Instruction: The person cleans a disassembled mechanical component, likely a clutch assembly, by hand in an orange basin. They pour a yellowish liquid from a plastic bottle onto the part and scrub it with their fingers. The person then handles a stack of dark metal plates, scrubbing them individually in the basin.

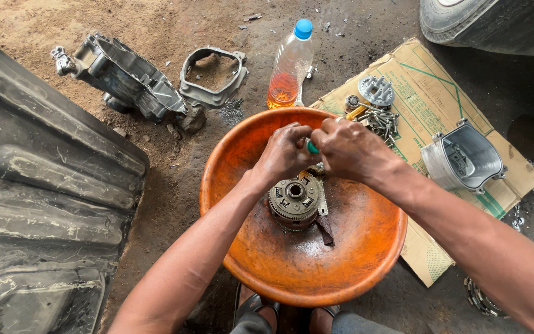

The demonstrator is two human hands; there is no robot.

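While both my hands meet over the far half of the orange basin (248, 260), my left hand (284, 153) and right hand (350, 148) are curled close together, fingers pinching a small tool with a green handle (312, 147); its working end is hidden behind my knuckles. Just under them, near the middle of the basin, sits the round toothed clutch assembly (295, 199), greasy, with a dark strap (326, 230) lying against its right side. I judge the stripping well along: a silver cover (465, 159) rests on the cardboard sheet (431, 80) at the basin's right edge, with a pile of bolts (383, 120) and a pressure plate (376, 91) at the sheet's far corner. Two engine casings (125, 77) lie on the dirt beyond the basin's left rim, and a plastic bottle of amber liquid (288, 65) stands at its far edge. The clutch itself looks still assembled, so that work remains.
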